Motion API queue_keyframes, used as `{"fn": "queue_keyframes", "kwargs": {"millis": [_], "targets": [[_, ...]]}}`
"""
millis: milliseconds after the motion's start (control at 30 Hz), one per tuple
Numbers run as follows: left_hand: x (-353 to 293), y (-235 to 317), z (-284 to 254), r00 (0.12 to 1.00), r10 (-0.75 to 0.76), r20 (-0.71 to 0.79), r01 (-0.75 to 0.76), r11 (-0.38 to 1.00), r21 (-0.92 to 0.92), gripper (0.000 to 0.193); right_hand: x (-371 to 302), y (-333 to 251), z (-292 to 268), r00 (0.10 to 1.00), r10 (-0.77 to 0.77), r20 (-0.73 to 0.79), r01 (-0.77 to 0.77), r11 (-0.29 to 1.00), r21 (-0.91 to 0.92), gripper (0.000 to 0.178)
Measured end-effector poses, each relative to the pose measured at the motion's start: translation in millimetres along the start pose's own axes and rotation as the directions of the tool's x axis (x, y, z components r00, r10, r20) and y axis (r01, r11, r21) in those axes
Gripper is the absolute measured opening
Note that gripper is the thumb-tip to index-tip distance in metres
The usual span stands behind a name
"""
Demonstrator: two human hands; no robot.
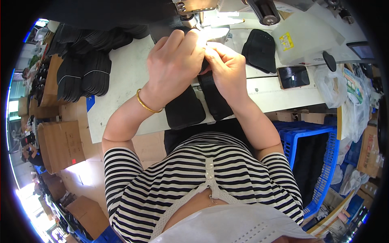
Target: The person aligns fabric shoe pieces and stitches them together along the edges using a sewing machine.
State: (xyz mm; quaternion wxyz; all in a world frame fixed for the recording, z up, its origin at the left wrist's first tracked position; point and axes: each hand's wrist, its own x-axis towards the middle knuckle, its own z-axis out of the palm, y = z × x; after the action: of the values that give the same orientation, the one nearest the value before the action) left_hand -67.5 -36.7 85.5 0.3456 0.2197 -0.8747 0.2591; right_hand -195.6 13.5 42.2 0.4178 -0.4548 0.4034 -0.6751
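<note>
Close under the needle area of a sewing machine (189, 19), both my hands meet at a black padded fabric piece (214, 97). My left hand (174, 60), with a gold bangle on its wrist, is closed with its fingers curled at the piece's far end. My right hand (229, 67) pinches the same piece between thumb and fingers. The piece hangs in two dark flaps toward the table's near edge, the left flap (184, 108) below my left wrist. Whether these are one piece or two, I cannot tell. My fingers hide the part near the needle.
Bundled black cut pieces (96, 77) are stacked at the left of the white table (125, 67). More black pieces (260, 50) lie right of my hands, beside a phone (293, 77). A blue crate (330, 162) stands low right; cardboard boxes (60, 146) are left.
</note>
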Motion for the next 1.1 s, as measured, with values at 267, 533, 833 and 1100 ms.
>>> {"fn": "queue_keyframes", "kwargs": {"millis": [267, 533, 833, 1100], "targets": [[-5, -2, -9, 0.992, -0.120, -0.035, 0.108, 0.967, -0.231, 0.026, -11, -7, -8, 1.000, -0.002, 0.005, 0.002, 0.995, -0.096, 0.020], [-23, -55, 45, 0.640, -0.714, 0.284, 0.557, 0.176, -0.812, 0.035, -65, 47, -86, 0.997, -0.067, 0.046, 0.063, 0.287, -0.956, 0.072], [-30, -49, 63, 0.859, -0.476, 0.189, 0.512, 0.801, -0.311, 0.051, -76, 62, -89, 0.954, -0.301, 0.011, 0.119, 0.344, -0.931, 0.063], [-102, 35, -10, 0.875, -0.358, 0.326, 0.393, 0.918, -0.047, 0.068, -74, 57, -80, 0.897, -0.428, 0.111, 0.239, 0.258, -0.936, 0.050]]}}
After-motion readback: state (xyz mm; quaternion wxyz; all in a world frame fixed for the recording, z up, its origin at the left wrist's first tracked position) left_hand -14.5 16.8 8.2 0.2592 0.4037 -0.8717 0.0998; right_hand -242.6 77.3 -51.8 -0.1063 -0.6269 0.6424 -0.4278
